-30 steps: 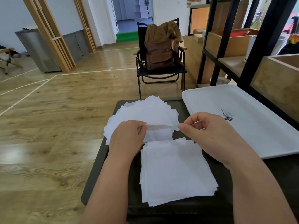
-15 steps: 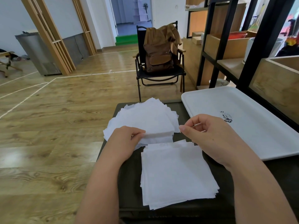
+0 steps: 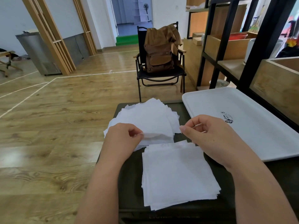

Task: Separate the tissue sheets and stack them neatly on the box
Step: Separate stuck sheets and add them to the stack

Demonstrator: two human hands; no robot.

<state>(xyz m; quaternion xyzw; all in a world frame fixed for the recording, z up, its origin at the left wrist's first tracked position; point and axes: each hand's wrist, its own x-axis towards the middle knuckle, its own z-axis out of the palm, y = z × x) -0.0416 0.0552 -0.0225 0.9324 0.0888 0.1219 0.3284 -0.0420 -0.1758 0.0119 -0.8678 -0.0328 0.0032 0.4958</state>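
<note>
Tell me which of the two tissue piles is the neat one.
The near stack, closest to the person: its sheets lie squared up with edges nearly aligned. The far pile, beyond the hands, is fanned out, its corners pointing every way.

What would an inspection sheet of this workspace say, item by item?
Surface: dark rectangular box, on a wooden floor.
Job's things: neat square stack of white tissue sheets nearest the person; loose fanned pile of white tissue beyond it.
Clutter: empty white plastic tray on the right.
Grippers: left hand pinches one thin tissue sheet; right hand pinches its other corner.
Cables: nothing seen.
Surroundings: black folding chair holding a brown canvas backpack; black-framed wooden shelving.
</note>
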